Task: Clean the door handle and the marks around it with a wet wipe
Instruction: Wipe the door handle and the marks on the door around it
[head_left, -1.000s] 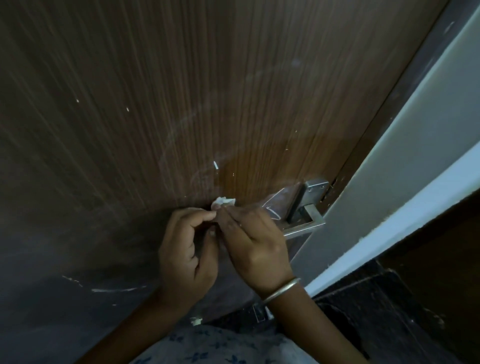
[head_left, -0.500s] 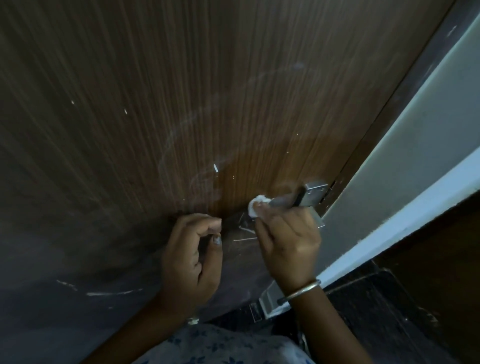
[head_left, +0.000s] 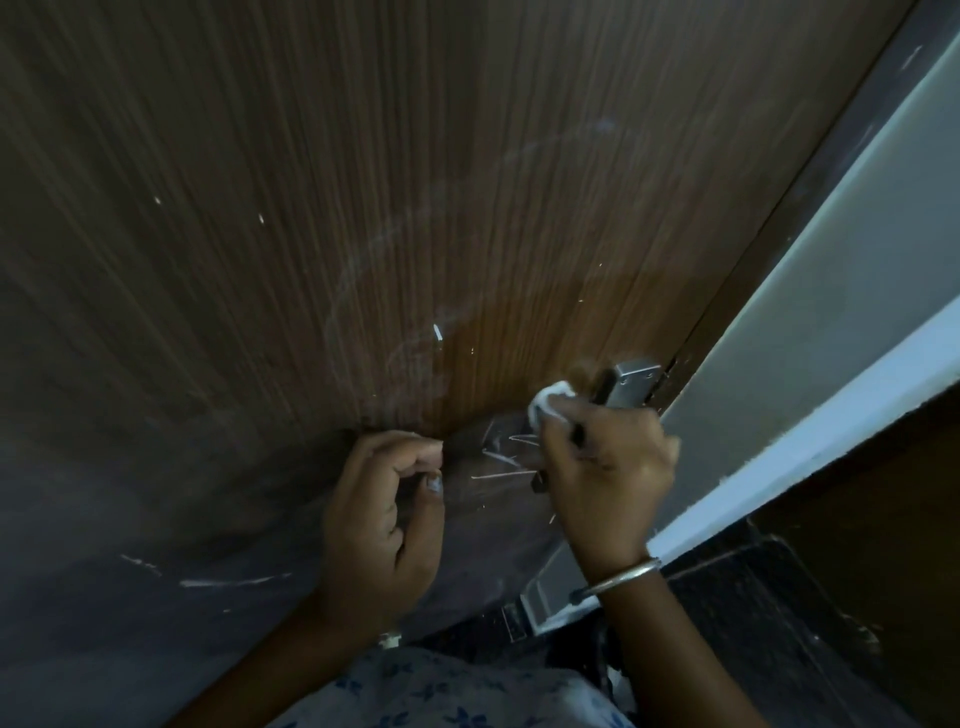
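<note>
- While the right hand (head_left: 608, 467) pinches a balled-up wet wipe (head_left: 548, 402) between thumb and fingertips, it holds the wad against the door (head_left: 363, 182) at the inner end of the door handle (head_left: 631, 384). The handle sits at about 3 o'clock from the middle of the view, close to the door's edge.
- Only the handle's metal base block shows, at 1 o'clock from the right hand's knuckles. The lever is hidden behind that hand, so I cannot tell whether the wipe touches metal or only the wood beside it.
- At 6 o'clock in the view, the left hand (head_left: 384, 519) holds nothing. Its fingers are loosely curled, the forefinger bent toward the thumb with a gap between them.
- White scratch-like marks (head_left: 506, 457) lie between the two hands, at 9 o'clock from the right hand. Faint arc-shaped smears (head_left: 374, 241) spread up the door toward 11 o'clock, and longer streaks (head_left: 234, 581) sit low at 8 o'clock.
- The step in hand looks like wiping the handle at its root; the marks appear not yet dealt with.
- Next, as I judge it, the wad should work along the lever and round the base. It should then sweep toward 9 o'clock over the marks with firm pressure. The wad is small, so turning it to a fresh face may help.
</note>
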